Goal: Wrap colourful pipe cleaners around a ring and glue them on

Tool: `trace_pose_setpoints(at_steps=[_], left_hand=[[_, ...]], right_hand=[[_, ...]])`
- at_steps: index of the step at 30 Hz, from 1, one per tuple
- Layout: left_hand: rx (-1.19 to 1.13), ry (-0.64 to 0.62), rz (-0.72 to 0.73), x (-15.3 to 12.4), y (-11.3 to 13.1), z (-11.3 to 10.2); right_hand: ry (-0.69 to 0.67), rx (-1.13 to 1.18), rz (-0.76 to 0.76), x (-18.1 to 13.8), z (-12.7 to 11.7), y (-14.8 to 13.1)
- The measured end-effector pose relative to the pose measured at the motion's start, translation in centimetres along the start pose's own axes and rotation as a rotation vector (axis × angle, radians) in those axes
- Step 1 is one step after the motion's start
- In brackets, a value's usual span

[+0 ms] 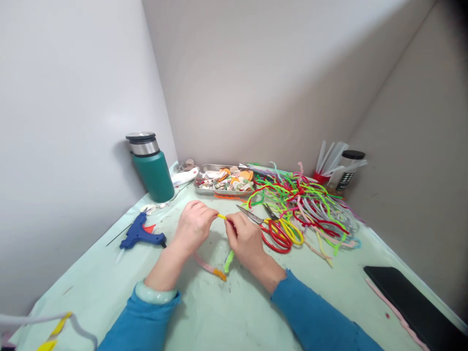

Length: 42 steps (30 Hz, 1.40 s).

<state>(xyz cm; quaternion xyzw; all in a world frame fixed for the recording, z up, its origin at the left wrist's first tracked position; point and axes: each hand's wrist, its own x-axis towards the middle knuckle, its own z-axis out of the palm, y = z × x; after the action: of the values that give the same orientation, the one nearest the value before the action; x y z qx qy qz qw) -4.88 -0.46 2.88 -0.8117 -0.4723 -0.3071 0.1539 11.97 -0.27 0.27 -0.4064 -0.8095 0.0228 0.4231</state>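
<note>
My left hand and my right hand meet over the middle of the table, both pinched on a short yellow pipe cleaner stretched between their fingertips. A green pipe cleaner piece and a pink-and-orange one lie on the table below my hands. Just right of my right hand lie red-handled scissors and a yellow loop. Behind them spreads a big heap of coloured pipe cleaners.
A blue glue gun lies at the left. A teal flask stands at the back left beside a metal tray of small craft pieces. Glue sticks in a cup stand back right. A black flat object lies front right.
</note>
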Motion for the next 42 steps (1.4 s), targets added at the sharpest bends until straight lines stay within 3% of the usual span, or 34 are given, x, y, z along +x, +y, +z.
trace_pose_setpoints(at_steps=[6,11,15,24,28,37,42], left_hand=[[-0.189,0.055,-0.107,0.1,0.4,0.3],[-0.394,0.044,-0.440,-0.2,0.4,0.2],[-0.459,-0.073,-0.618,-0.5,0.3,0.2],[-0.482,-0.062,-0.485,0.0,1.6,0.0],[-0.441,0.004,-0.527,0.0,1.9,0.2],[-0.134,0.027,-0.274,-0.6,1.6,1.2],[-0.079,-0.005,-0.242,-0.8,1.4,1.5]], right_hand=[[0.045,0.103,0.031,0.0,0.3,0.7],[0.115,0.173,0.133,0.1,0.7,1.6],[0.148,0.208,0.190,0.2,0.9,2.2],[0.092,0.128,0.053,0.8,0.3,1.8],[0.112,0.096,0.046,1.0,0.0,1.8],[0.092,-0.074,0.025,0.8,0.2,2.1],[0.063,-0.116,0.019,0.8,0.4,2.2]])
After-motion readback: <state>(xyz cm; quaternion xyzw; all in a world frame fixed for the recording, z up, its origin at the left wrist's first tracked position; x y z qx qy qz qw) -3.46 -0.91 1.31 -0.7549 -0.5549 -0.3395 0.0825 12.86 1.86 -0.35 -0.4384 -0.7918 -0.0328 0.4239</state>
